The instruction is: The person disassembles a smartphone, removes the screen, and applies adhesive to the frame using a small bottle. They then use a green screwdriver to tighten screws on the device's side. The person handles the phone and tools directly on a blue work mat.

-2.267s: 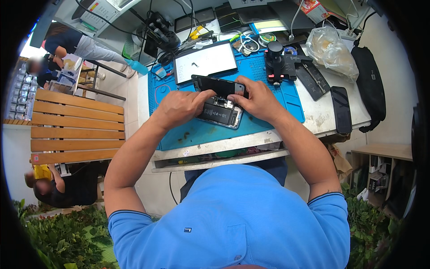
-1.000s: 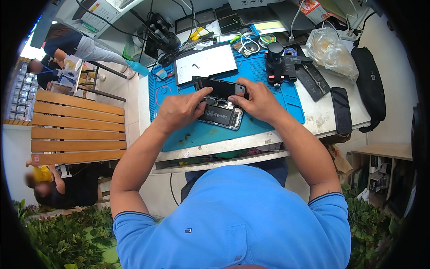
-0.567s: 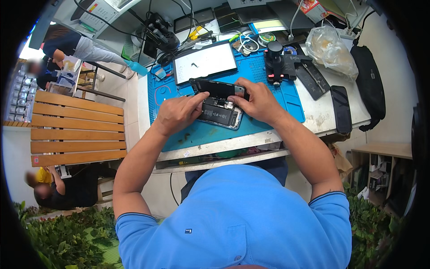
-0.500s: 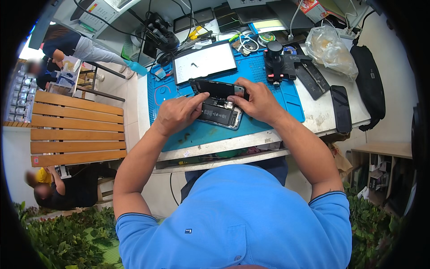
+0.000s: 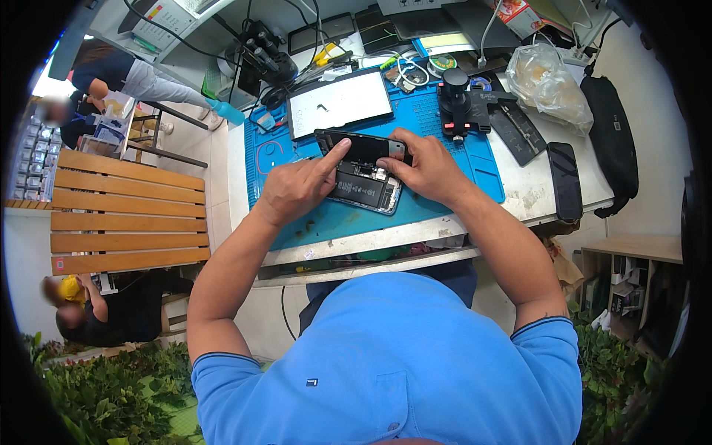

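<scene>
White-topped table (image 5: pixel 528 191) carries all items noted; clock positions are read from the opened phone. Blue mat (image 5: pixel 297 233) covers its middle. At twelve o'clock on the mat lies a white panel (image 5: pixel 341 104) with a dark rim. A long black case (image 5: pixel 614 141) lies at three o'clock, a clear plastic bag (image 5: pixel 550 85) at two. The left hand (image 5: pixel 295 187) is at nine o'clock: index finger extended, tip against the screen, other fingers curled; whether these grip the phone cannot be told. The right hand (image 5: pixel 428 169), at three o'clock, has thumb and fingers clamped on the screen's right end. The opened phone (image 5: pixel 387 194) lies on the mat between both hands, inner parts exposed. Its screen (image 5: pixel 368 148) is raised and tilted along the twelve o'clock side. A black battery (image 5: pixel 359 188) sits inside the phone. Smallest item: a dark piece (image 5: pixel 323 107) on the white panel.
</scene>
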Tool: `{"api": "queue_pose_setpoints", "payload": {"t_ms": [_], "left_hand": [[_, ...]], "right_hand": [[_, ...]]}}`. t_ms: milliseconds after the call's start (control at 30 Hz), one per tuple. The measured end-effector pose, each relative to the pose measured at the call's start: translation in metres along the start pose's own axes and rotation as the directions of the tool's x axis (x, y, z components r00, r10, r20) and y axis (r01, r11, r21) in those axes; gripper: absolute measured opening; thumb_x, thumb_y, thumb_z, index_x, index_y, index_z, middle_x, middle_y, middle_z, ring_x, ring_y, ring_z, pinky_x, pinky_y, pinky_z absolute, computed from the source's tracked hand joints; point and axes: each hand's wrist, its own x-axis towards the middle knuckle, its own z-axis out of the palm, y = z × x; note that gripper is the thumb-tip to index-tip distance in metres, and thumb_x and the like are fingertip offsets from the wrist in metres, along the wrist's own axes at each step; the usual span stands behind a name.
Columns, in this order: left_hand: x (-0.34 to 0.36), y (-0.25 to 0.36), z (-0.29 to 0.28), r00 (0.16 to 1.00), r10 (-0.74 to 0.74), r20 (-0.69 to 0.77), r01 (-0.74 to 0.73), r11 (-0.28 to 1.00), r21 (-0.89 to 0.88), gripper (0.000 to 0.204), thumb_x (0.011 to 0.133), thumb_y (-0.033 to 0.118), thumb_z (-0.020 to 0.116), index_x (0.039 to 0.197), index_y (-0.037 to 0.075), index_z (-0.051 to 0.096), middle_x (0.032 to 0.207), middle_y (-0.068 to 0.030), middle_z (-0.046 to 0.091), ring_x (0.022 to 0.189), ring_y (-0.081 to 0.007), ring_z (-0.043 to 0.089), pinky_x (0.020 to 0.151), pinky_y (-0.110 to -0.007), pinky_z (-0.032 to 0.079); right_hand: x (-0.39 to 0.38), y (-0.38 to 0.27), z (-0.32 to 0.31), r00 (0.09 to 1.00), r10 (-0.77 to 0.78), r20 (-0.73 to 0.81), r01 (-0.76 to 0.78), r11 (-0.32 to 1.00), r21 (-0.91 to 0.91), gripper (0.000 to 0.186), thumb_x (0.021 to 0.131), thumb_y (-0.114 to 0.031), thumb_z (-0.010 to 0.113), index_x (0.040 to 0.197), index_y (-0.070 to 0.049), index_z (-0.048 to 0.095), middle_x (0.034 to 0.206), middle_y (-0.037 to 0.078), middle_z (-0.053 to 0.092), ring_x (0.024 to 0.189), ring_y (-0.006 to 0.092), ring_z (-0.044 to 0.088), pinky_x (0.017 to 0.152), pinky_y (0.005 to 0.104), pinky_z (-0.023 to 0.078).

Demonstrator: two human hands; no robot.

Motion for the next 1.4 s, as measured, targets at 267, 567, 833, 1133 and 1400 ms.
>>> {"api": "queue_pose_setpoints", "payload": {"t_ms": [267, 567, 833, 1133, 1400], "left_hand": [[-0.001, -0.002, 0.000, 1.000, 0.002, 0.011, -0.001, 0.999, -0.045, 0.076, 0.090, 0.004, 0.085, 0.161, 0.012, 0.057, 0.096, -0.0072, 0.083, 0.069, -0.0212, 0.078, 0.057, -0.034, 0.060], [-0.004, -0.002, 0.005, 0.995, 0.017, -0.096, -0.018, 1.000, -0.007, 0.076, 0.090, 0.006, 0.087, 0.160, 0.010, 0.057, 0.096, -0.0076, 0.083, 0.071, -0.0219, 0.079, 0.058, -0.033, 0.060], [-0.008, -0.002, 0.003, 0.996, -0.068, -0.050, 0.065, 0.997, -0.045, 0.087, 0.087, 0.016, 0.094, 0.163, 0.009, 0.054, 0.097, -0.0049, 0.085, 0.065, -0.0197, 0.077, 0.056, -0.032, 0.059], [-0.005, -0.005, 0.000, 0.998, -0.050, -0.031, 0.050, 0.999, -0.004, 0.089, 0.088, 0.020, 0.095, 0.165, 0.010, 0.053, 0.097, -0.0052, 0.085, 0.068, -0.0210, 0.079, 0.058, -0.033, 0.061], [-0.002, -0.005, -0.002, 1.000, 0.010, -0.009, -0.010, 1.000, 0.027, 0.080, 0.093, 0.020, 0.090, 0.164, 0.009, 0.054, 0.091, -0.0057, 0.082, 0.067, -0.0201, 0.077, 0.057, -0.033, 0.058]], "right_hand": [[0.000, 0.003, 0.001, 1.000, 0.003, 0.000, -0.003, 0.999, 0.048, 0.034, 0.097, -0.025, 0.085, 0.116, -0.003, 0.070, 0.077, 0.019, 0.078, 0.065, 0.0334, 0.075, 0.061, 0.0429, 0.052], [0.001, 0.007, 0.003, 1.000, 0.015, -0.006, -0.014, 0.993, 0.121, 0.035, 0.097, -0.023, 0.085, 0.119, -0.001, 0.070, 0.082, 0.020, 0.080, 0.071, 0.0297, 0.080, 0.066, 0.0396, 0.056], [0.001, 0.003, 0.001, 0.999, 0.038, 0.006, -0.038, 0.990, 0.137, 0.032, 0.098, -0.021, 0.084, 0.119, -0.001, 0.070, 0.082, 0.020, 0.081, 0.071, 0.0275, 0.080, 0.065, 0.0388, 0.056], [0.001, 0.003, 0.000, 0.999, 0.032, 0.002, -0.032, 0.988, 0.148, 0.030, 0.099, -0.020, 0.083, 0.118, -0.001, 0.070, 0.079, 0.017, 0.080, 0.066, 0.0217, 0.077, 0.063, 0.0369, 0.054], [0.000, 0.005, 0.002, 0.999, 0.033, 0.003, -0.033, 0.990, 0.134, 0.032, 0.099, -0.021, 0.084, 0.119, -0.001, 0.070, 0.078, 0.016, 0.080, 0.066, 0.0227, 0.077, 0.062, 0.0371, 0.053]]}}
